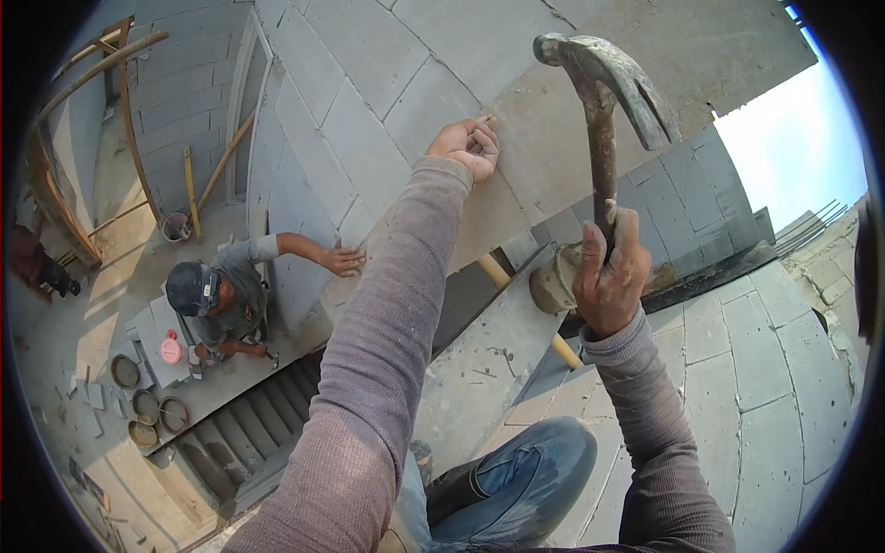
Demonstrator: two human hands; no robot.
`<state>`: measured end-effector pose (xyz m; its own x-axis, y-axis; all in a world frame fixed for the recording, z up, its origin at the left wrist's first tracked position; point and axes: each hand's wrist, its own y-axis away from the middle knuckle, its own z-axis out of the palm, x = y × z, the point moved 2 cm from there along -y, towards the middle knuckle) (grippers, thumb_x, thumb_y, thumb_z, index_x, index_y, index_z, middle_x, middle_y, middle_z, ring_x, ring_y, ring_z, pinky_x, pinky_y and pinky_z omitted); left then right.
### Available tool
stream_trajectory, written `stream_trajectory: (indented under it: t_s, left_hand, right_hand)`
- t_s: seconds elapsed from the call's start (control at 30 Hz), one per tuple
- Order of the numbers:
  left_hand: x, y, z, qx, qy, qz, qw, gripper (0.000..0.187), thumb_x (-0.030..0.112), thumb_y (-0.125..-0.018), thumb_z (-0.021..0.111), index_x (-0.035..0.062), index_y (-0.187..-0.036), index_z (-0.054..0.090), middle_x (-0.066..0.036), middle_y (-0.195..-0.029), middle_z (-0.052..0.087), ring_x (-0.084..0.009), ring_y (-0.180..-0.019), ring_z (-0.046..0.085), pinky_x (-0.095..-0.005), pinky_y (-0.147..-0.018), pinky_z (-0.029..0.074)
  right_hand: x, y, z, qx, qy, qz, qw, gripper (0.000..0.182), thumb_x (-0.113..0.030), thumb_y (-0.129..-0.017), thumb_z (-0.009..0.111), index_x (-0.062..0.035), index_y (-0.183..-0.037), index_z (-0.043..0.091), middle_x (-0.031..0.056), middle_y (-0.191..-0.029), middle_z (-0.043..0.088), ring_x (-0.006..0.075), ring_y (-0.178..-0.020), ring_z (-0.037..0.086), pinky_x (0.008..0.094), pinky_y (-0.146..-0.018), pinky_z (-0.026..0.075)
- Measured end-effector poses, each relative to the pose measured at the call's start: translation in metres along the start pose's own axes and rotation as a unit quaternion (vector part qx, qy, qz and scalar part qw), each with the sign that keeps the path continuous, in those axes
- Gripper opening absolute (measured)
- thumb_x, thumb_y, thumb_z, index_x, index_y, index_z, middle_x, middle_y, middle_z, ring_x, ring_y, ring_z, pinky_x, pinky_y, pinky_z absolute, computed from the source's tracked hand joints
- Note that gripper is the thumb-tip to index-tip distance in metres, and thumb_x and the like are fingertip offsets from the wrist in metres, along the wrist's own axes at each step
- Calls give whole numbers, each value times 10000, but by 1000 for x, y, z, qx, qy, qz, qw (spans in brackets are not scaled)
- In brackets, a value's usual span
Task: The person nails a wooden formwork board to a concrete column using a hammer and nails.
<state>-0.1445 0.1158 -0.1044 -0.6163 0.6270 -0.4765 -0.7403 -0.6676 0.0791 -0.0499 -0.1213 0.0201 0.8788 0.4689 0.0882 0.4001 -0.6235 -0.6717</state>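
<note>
My right hand (613,276) is wrapped round the lower handle of a claw hammer (604,101), held upright with its head at the top. The hammer's metal is worn and stained. Stretched out to the upper left, my left hand (468,150) pinches a small nail-like piece (489,119) between thumb and fingers. That hand is against a large flat grey-brown board (636,111), which lies along the grey block wall (369,83). The hammer head is apart from my left hand, off to its right.
Below left, a capped co-worker (226,290) rests one hand (343,259) near the board's lower edge. Concrete stairs (249,429) drop away beneath. Several round buckets (172,415) stand at lower left. A mortar-stained plank (479,369) lies beside my knee (544,470).
</note>
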Motion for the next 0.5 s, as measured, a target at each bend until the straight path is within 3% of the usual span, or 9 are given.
stream_trajectory:
  t_s: [0.13, 0.2, 0.27, 0.33, 0.37, 0.43, 0.47, 0.5]
  left_hand:
    - [5, -10, 1, 5, 8, -23, 1000, 141, 76, -987, 580, -57, -1030, 602, -93, -863, 659, -116, -620, 602, -183, -452, 517]
    - [3, -11, 1, 14, 26, -39, 999, 136, 69, -986, 578, -58, -1028, 601, -99, -869, 662, -115, -611, 599, -182, -447, 516]
    - [2, -3, 2, 4, 6, 8, 1000, 131, 51, -982, 571, -66, -1033, 599, -105, -852, 654, -117, -594, 597, -179, -434, 512]
    - [1, -4, 0, 12, 13, 8, 1000, 135, 48, -981, 569, -72, -1039, 597, -107, -851, 649, -116, -589, 596, -176, -431, 511]
    - [1, -3, 3, 12, 18, 10, 1000, 140, 44, -981, 567, -77, -1044, 595, -108, -850, 643, -116, -584, 596, -173, -429, 510]
    - [4, -7, 1, 15, 32, -12, 999, 135, 38, -978, 571, -77, -1045, 595, -110, -850, 643, -115, -587, 596, -170, -425, 509]
    - [5, -8, 1, 14, 45, -31, 998, 131, 32, -975, 574, -76, -1047, 594, -112, -851, 643, -115, -589, 597, -167, -422, 507]
    - [5, -7, 3, 11, 42, -30, 999, 131, 32, -975, 574, -76, -1047, 594, -112, -851, 643, -115, -589, 597, -167, -422, 507]
  right_hand:
    - [27, 3, 28, -104, 88, 12, 991, 197, -103, -960, 652, 6, -1055, 518, 189, -655, 583, 378, -550, 619, 397, -500, 460]
    - [30, 4, 25, -116, 85, 30, 989, 199, -107, -958, 653, 8, -1049, 519, 196, -655, 584, 390, -555, 616, 408, -499, 457]
    - [28, 1, 26, -133, 79, 40, 987, 201, -111, -957, 655, 9, -1043, 519, 203, -654, 585, 401, -560, 614, 420, -498, 455]
    - [15, 4, 18, -30, 9, 44, 999, 207, -126, -954, 659, 14, -1026, 525, 214, -645, 586, 413, -568, 613, 434, -504, 452]
    - [21, 7, 22, -29, 10, 46, 998, 207, -126, -954, 659, 14, -1026, 525, 214, -645, 586, 413, -568, 613, 434, -504, 452]
    - [38, 15, 37, -54, 32, 43, 997, 200, -121, -952, 662, 14, -1015, 529, 214, -645, 588, 404, -562, 618, 424, -502, 453]
    - [46, 13, 42, -136, 81, 72, 985, 188, -119, -960, 652, 11, -1017, 530, 200, -629, 580, 387, -547, 618, 406, -501, 456]
    - [43, 11, 40, -133, 80, 70, 985, 188, -119, -960, 652, 11, -1017, 530, 200, -629, 580, 387, -547, 618, 406, -501, 456]
